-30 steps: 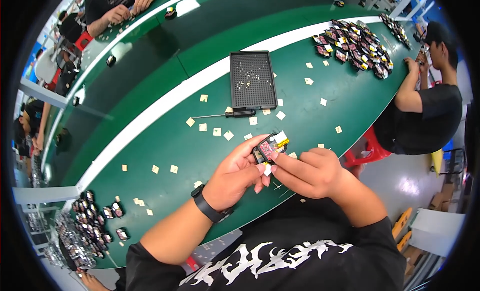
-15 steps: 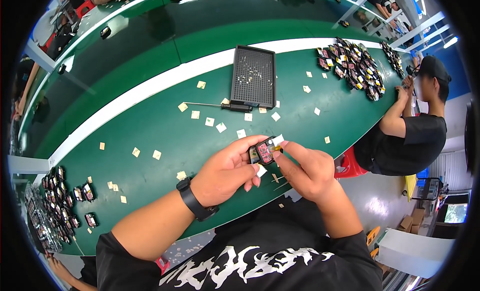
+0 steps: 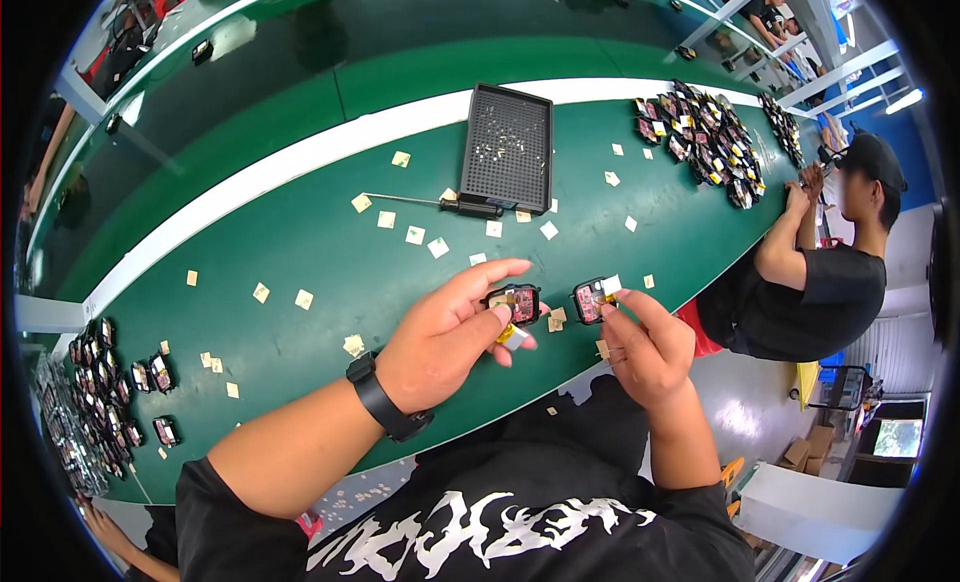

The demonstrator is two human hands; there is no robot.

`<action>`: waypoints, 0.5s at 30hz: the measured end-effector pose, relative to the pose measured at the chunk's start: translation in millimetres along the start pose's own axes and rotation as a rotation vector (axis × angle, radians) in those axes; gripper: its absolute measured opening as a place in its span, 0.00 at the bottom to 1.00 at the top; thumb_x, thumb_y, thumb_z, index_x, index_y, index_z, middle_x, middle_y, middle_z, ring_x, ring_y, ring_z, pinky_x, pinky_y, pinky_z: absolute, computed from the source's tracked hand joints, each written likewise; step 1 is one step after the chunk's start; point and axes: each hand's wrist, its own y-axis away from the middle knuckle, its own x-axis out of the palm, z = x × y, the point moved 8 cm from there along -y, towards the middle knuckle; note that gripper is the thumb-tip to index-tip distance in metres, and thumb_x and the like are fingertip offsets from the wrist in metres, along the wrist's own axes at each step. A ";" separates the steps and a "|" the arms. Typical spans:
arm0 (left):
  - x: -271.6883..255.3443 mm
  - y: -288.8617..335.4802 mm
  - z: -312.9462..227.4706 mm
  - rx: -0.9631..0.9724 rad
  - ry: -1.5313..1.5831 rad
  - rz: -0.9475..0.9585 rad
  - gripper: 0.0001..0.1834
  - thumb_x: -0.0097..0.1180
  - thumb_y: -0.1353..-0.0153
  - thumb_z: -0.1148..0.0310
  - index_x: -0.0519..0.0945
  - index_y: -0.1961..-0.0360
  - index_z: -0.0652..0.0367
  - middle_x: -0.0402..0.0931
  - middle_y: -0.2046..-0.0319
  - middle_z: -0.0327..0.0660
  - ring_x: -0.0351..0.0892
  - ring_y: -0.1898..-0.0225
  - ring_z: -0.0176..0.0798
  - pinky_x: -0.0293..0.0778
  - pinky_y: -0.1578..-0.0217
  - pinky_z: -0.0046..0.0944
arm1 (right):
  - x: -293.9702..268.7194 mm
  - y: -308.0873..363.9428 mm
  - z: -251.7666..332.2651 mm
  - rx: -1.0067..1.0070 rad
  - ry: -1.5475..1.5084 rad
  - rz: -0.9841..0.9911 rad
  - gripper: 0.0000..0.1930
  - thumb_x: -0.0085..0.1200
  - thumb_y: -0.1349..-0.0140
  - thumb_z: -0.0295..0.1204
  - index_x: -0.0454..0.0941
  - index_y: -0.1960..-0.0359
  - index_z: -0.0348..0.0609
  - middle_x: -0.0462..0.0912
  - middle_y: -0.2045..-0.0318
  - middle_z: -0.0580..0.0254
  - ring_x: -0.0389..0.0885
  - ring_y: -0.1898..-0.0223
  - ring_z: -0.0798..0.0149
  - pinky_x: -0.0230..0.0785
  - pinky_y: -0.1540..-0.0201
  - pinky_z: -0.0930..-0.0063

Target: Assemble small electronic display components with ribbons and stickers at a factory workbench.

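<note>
On the near side of the black tray point(image 3: 506, 195): left hand point(image 3: 440, 327) half-curled around first module point(image 3: 524, 301), presumably cradling it steady; right hand point(image 3: 655, 350) pinches second module point(image 3: 587, 302) by its edge, likely leaving its face uncovered.

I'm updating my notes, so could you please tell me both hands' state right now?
Left hand: holding a black case.
Right hand: holding a second black case.
</note>
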 end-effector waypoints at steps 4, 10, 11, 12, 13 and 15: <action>1.7 -0.2 -3.0 0.042 0.055 -0.053 0.26 0.48 0.25 0.71 0.60 0.29 0.62 0.80 0.48 0.51 0.83 0.50 0.40 0.79 0.59 0.33 | 9.1 1.9 2.7 0.021 0.037 0.081 0.15 0.65 0.56 0.19 0.85 0.63 0.35 0.84 0.58 0.55 0.83 0.74 0.65 0.76 0.74 0.74; 2.9 3.6 -5.5 0.024 -0.017 -0.057 0.15 0.53 0.27 0.74 0.67 0.42 0.61 0.80 0.53 0.49 0.83 0.61 0.33 0.76 0.67 0.29 | 18.7 -4.2 9.1 0.019 0.015 0.195 0.14 0.62 0.53 0.21 0.84 0.61 0.32 0.84 0.58 0.55 0.84 0.72 0.65 0.76 0.73 0.74; 3.4 3.6 -5.7 0.017 -0.054 -0.046 0.13 0.52 0.27 0.75 0.67 0.45 0.61 0.81 0.56 0.48 0.81 0.67 0.30 0.73 0.69 0.28 | 20.1 -3.7 9.3 0.028 0.011 0.216 0.15 0.62 0.53 0.20 0.84 0.61 0.34 0.84 0.59 0.55 0.84 0.72 0.65 0.76 0.74 0.74; 2.7 3.9 -4.8 0.017 -0.051 -0.051 0.13 0.52 0.27 0.75 0.67 0.45 0.61 0.81 0.56 0.48 0.81 0.67 0.30 0.73 0.69 0.28 | 18.3 -4.5 10.5 0.025 0.007 0.219 0.15 0.62 0.53 0.20 0.84 0.61 0.34 0.84 0.59 0.55 0.84 0.72 0.65 0.76 0.74 0.74; 1.4 3.8 -3.8 0.021 -0.069 -0.065 0.12 0.51 0.28 0.76 0.67 0.46 0.60 0.80 0.57 0.46 0.77 0.70 0.27 0.71 0.71 0.28 | 17.9 -5.1 8.1 0.075 -0.028 0.263 0.15 0.63 0.52 0.20 0.84 0.59 0.35 0.84 0.59 0.56 0.84 0.73 0.64 0.76 0.74 0.73; 1.2 3.7 -2.8 0.025 -0.085 -0.080 0.12 0.51 0.28 0.77 0.67 0.47 0.60 0.80 0.59 0.45 0.73 0.73 0.25 0.69 0.72 0.27 | 16.8 -6.0 7.7 0.127 -0.063 0.311 0.16 0.63 0.51 0.20 0.84 0.57 0.36 0.84 0.59 0.56 0.84 0.73 0.63 0.76 0.73 0.73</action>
